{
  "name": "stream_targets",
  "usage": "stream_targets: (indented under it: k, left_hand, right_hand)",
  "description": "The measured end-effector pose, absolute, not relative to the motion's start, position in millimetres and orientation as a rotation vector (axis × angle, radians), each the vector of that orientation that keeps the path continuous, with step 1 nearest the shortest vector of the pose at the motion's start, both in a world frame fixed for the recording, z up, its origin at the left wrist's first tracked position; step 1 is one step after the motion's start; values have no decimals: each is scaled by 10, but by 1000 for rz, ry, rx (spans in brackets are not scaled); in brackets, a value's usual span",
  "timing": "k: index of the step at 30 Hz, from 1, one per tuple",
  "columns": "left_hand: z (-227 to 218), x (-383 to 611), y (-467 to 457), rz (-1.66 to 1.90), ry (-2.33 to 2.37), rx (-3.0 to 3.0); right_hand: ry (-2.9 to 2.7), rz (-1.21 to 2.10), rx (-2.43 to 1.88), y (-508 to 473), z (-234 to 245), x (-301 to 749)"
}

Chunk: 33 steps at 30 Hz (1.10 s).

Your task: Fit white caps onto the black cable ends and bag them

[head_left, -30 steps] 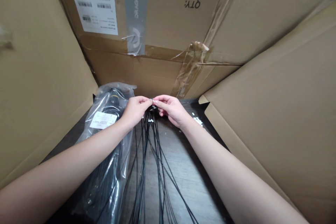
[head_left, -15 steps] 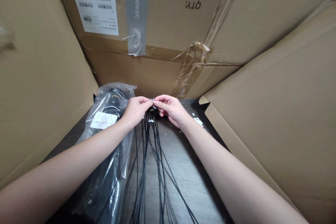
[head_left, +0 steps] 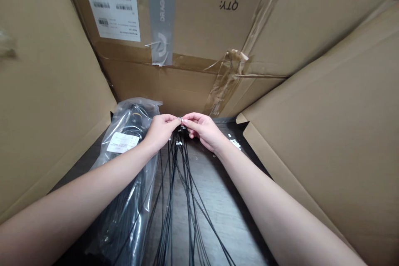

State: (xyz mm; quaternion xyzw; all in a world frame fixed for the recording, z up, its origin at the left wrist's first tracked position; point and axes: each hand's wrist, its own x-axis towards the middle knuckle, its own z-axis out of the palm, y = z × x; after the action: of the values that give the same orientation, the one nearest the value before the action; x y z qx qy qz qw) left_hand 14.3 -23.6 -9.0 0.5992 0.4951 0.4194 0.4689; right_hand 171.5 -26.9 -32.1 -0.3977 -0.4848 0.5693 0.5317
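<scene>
A small white connector (head_left: 182, 121) sits between my fingertips, near the middle of the far edge of the dark wood-grain desk (head_left: 215, 191). The thumb and forefinger of my left hand (head_left: 163, 130) are pinched on it from one side; those of my right hand (head_left: 201, 129) are clamped on it from the other, the remaining fingers curled. The exact fit of parts inside the pinch is too small to tell. Directly below, more white connectors (head_left: 178, 143) show among the ends of thin black cables (head_left: 168, 212), which fan out toward the near side of the desk.

To the left of the cables lies a clear plastic bag (head_left: 134, 216) of black cables, its upper end near the far edge, a printed white label (head_left: 122, 142) on its face; my left forearm (head_left: 84, 201) crosses above it. Toward the far right corner, partly behind my right forearm (head_left: 280, 220), lies a loose heap of white pieces (head_left: 235, 144).

Beyond the far edge stands a cardboard carton (head_left: 187, 87) bearing a barcode sheet (head_left: 112, 10), grey tape (head_left: 161, 12) and inverted lettering. Cardboard panels (head_left: 336, 133) flank the desk on both sides.
</scene>
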Motion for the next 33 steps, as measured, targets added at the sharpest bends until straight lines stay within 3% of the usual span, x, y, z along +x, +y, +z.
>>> stream_targets:
  k: [33]
  left_hand:
    - [-94, 139, -240, 1021, 1186, 1490]
  right_hand:
    - [-1141, 1361, -944, -278, -318, 1712]
